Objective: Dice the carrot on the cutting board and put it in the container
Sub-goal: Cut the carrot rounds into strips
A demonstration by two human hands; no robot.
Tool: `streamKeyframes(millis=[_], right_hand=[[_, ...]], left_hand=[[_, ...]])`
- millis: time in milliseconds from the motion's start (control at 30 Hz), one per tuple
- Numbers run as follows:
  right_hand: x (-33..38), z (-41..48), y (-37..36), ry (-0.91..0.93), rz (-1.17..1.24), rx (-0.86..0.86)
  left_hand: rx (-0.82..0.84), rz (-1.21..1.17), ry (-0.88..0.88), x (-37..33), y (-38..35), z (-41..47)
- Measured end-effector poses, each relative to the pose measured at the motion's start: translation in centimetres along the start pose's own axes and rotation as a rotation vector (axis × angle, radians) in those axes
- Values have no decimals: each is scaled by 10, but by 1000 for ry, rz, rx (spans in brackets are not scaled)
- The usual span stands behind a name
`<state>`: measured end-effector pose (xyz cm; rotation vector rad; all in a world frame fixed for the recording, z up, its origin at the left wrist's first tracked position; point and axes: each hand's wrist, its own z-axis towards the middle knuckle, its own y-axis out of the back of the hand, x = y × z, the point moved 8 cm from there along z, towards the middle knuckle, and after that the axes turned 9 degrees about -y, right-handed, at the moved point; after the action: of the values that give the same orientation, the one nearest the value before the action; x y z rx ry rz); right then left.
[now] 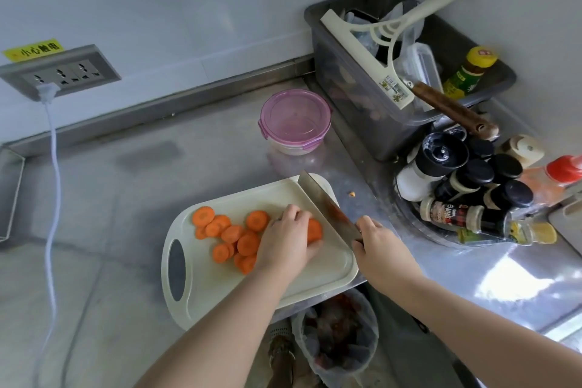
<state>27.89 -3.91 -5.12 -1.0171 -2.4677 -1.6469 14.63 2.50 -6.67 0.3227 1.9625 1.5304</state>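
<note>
A cream cutting board [318, 271] lies on the steel counter with several round carrot slices [233, 235] spread over its left half. My left hand [288, 238] curls over a carrot piece [314, 230] and holds it down on the board. My right hand [376, 246] grips the handle of a cleaver [324, 205], whose blade stands edge-down just right of that carrot piece. A round container with a pink lid [294, 121] sits closed on the counter behind the board.
A grey bin [346, 72] with a squeegee and bottles stands at the back right. Spice jars [466, 186] crowd the right side. A waste bin [338, 337] sits below the counter edge. A white cord [52, 167] hangs from the wall socket at left.
</note>
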Motion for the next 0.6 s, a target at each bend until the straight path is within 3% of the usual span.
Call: streamKeyframes(millis=[200,333,600], right_hand=[[28,15,-6,45,-21,-10],[37,18,-9,79,-91,-14],[37,16,-19,120,-136,9]], left_hand=[[-30,-74,185,37,13,15],[-19,-161,209,35,11,18],[-150,-412,280,42,13,8]])
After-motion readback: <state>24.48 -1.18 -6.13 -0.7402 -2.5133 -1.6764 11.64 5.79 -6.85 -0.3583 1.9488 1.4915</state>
